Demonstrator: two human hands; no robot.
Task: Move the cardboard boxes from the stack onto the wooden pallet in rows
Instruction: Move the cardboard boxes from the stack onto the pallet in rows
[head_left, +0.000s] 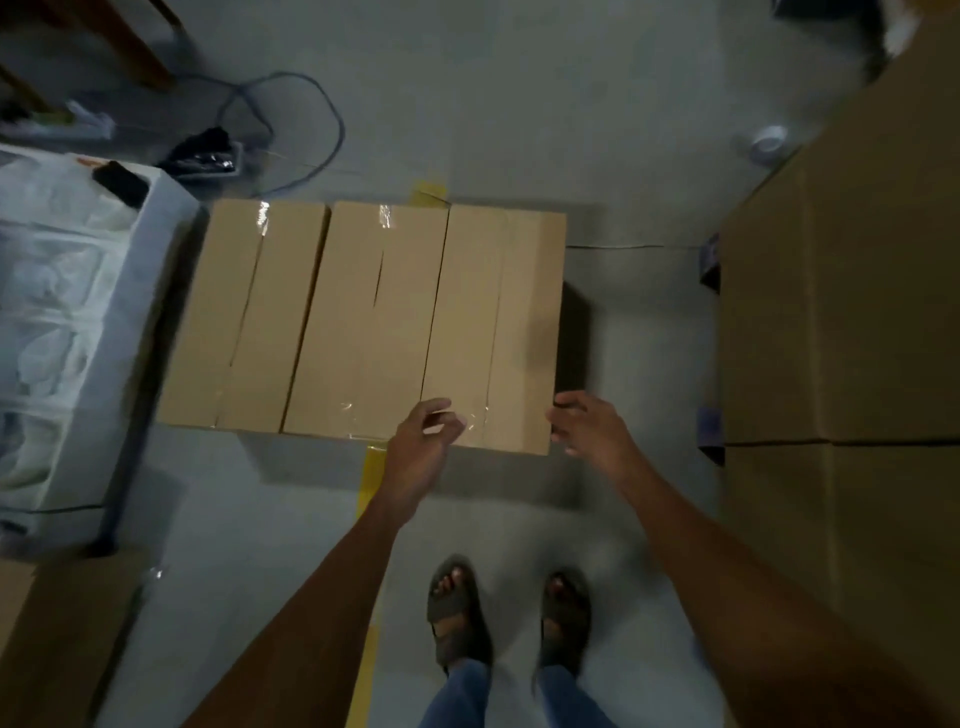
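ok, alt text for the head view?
A person's left hand and right hand hover at the near end of the rightmost taped brown cardboard box in a side-by-side row of three, with grey floor around them; contact is unclear. A taller stack of brown cardboard boxes stands to the right.

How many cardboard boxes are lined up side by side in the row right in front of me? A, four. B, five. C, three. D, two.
C: the row holds three taped boxes, the left box, the middle box and the right box, parted by two dark gaps.
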